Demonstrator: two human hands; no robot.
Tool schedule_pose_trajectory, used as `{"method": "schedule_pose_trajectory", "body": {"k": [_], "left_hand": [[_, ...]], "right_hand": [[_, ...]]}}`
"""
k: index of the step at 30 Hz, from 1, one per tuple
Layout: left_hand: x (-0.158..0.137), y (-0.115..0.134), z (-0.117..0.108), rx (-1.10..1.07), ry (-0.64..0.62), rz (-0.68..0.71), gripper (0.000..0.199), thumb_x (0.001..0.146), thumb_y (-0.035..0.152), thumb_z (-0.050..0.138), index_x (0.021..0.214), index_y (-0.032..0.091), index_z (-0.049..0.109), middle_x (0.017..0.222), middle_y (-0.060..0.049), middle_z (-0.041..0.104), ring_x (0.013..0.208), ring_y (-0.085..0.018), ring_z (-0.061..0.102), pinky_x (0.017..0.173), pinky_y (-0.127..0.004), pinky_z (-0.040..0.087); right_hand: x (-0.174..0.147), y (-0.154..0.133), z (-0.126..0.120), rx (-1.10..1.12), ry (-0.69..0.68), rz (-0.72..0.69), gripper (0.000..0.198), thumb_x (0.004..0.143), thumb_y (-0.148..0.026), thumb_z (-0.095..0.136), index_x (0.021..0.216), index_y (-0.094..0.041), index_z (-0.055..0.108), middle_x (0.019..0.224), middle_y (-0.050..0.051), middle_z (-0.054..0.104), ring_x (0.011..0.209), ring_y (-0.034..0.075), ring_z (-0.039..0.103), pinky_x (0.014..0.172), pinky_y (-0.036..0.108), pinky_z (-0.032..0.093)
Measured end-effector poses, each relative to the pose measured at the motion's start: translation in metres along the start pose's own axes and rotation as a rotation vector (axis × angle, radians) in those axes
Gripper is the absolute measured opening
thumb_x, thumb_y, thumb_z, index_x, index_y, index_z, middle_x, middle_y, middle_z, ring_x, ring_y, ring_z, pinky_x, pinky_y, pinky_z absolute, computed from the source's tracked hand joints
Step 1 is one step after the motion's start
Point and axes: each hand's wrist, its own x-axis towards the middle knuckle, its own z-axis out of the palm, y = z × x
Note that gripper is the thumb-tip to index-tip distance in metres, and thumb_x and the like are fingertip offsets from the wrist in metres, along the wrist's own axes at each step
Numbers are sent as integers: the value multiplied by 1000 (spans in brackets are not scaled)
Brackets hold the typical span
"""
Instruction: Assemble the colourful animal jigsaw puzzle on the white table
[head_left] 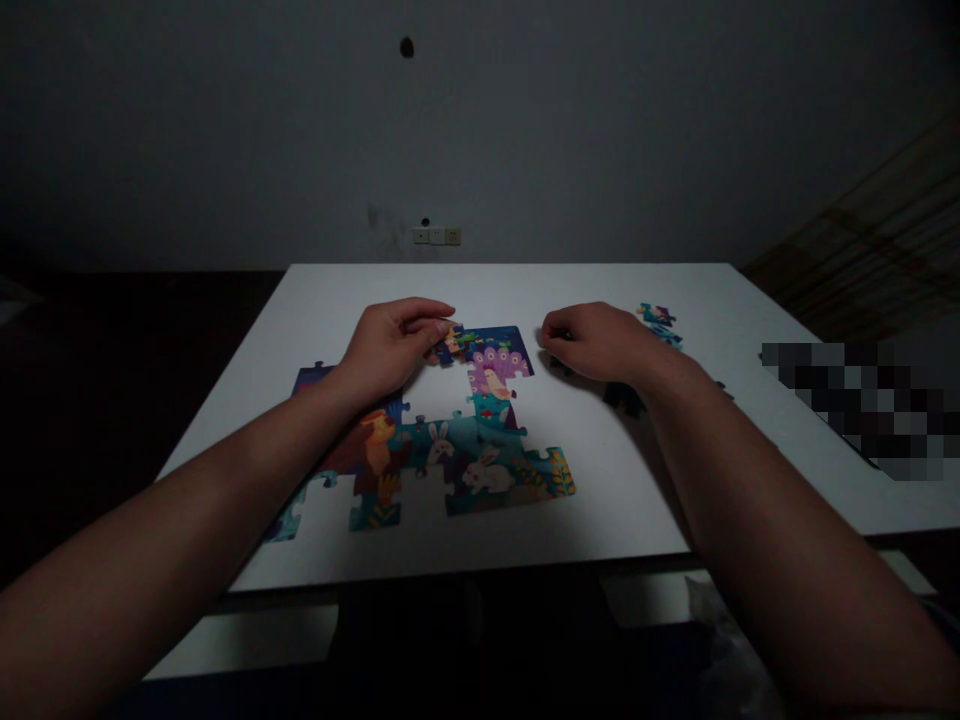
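Note:
A partly joined jigsaw puzzle (491, 470) with rabbits, a bird and an orange-brown animal lies on the white table, with gaps in it. My left hand (397, 340) is over its far side, thumb and fingers closed on a small colourful puzzle piece (450, 345) at the edge of the dark blue corner section (499, 340). To the right of that corner, my right hand (592, 340) rests low over the table with its fingers curled. Whatever it may hold is hidden. Dark loose pieces (624, 400) lie partly beneath my right hand and wrist.
More loose puzzle pieces (658, 315) lie beyond my right wrist. A pixelated object (855, 410) is at the right side of the white table (480, 550). Wall sockets (437, 236) are on the grey wall behind, and a clear plastic bag (731, 640) is below the near edge.

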Motion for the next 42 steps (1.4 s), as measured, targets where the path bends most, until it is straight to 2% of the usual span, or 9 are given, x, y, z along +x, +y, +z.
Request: {"method": "schedule_pose_trajectory", "body": {"k": [8,12,15,18,24,30,35,39,42], "left_hand": [[0,-1,0,9,-26,-17,29,96,35,94,120,19,92,104,-12,91,86,-24,85,84,-41,74],[-2,3,0,92,-42,62,24,92,32,91,112,19,92,110,-13,92,99,-27,87,95,-43,73],[-4,5,-1,202,-103,114,22,87,30,89,106,20,92,104,-10,92,96,-27,86,94,-42,72],[-7,6,-2,270,-160,156,21,85,31,87,103,21,93,95,-8,90,88,-26,84,86,-39,70],[-10,6,-3,339,-240,173,22,89,35,83,105,23,93,88,-6,88,77,-24,81,77,-36,64],[-10,8,-4,521,-271,324,25,97,44,83,110,27,94,108,-8,91,101,-30,83,97,-45,64],[-13,12,0,446,-287,406,36,98,53,89,123,28,93,118,-9,91,116,-32,81,108,-47,63],[-18,12,8,308,-308,306,29,100,47,88,120,26,93,109,-6,91,101,-27,83,97,-40,66],[-19,11,11,238,-247,244,26,96,42,89,115,24,93,105,-6,91,97,-26,83,93,-38,68]], "right_hand": [[2,7,4,104,61,-18,34,92,-30,76,122,-21,90,119,16,91,100,35,79,84,44,55],[4,1,12,555,158,-124,45,88,-33,87,132,-21,84,104,11,88,92,31,81,85,44,63],[5,-8,18,932,107,-189,54,84,-36,98,134,-22,79,102,9,89,90,28,84,85,42,69],[5,-16,22,1076,36,-209,63,77,-29,104,134,-22,78,106,10,91,95,28,87,88,42,71],[5,-16,24,1103,27,-199,79,67,-20,106,140,-24,77,122,7,87,85,20,84,82,37,73],[7,-22,30,1109,46,-238,67,70,-25,108,130,-24,79,101,1,84,85,20,83,82,34,71],[4,-42,39,1142,21,-240,55,70,-30,108,116,-26,77,101,1,82,84,20,79,78,34,68],[6,-49,43,1103,27,-233,48,80,-51,106,106,-26,75,91,0,76,77,19,69,67,31,58],[8,-46,42,1148,52,-214,53,94,-75,91,108,-27,76,95,4,77,83,21,70,71,33,59]]}}
